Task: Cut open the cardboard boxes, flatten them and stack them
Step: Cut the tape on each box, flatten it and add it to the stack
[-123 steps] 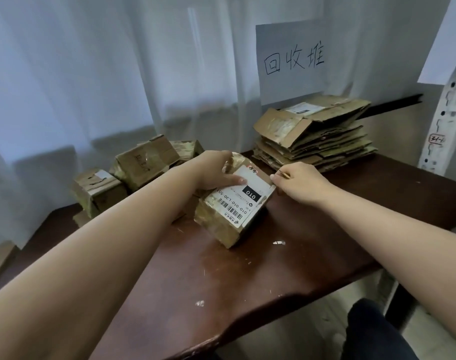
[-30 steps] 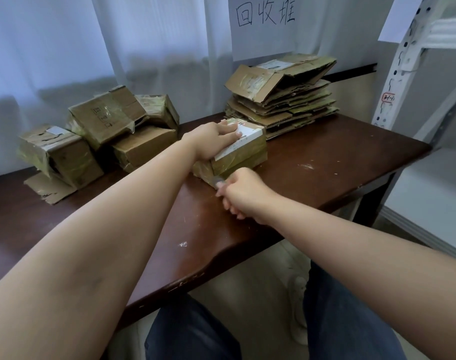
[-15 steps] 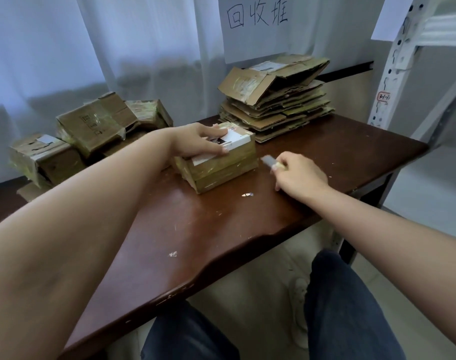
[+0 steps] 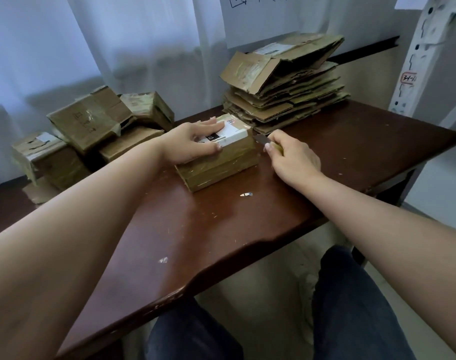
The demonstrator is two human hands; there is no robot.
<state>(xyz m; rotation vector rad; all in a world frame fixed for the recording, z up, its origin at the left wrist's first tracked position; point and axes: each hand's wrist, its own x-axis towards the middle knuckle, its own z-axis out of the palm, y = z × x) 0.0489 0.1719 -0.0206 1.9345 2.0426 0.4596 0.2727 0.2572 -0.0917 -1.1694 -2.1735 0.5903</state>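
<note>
Two knees in dark trousers (image 4: 351,307) show nearest, under the front edge of the dark brown worktop (image 4: 195,229). On its surface lie small white scraps, one (image 4: 163,260) close to the front and another (image 4: 246,194) just in front of the taped box (image 4: 221,162). That box sits flat near the middle of the worktop, wrapped in glossy tape, with a white label (image 4: 232,133) on top. The left hand (image 4: 193,144) rests on its lid, fingers straight and spread, pressing down over the label. Just beside the box's right end, the right hand (image 4: 292,157) has its fingers curled tight round a yellow-handled cutter (image 4: 267,142), whose blade points at the box's upper right corner; whether the tip touches the cardboard I cannot tell. Farther left stands a cluster of sealed boxes (image 4: 92,126), leaning on each other. Far right, behind the taped box, rises the stack of flattened boxes (image 4: 284,87), its top sheet folded. Beyond hang a white curtain (image 4: 118,35) and a paper sign (image 4: 260,19).
</note>
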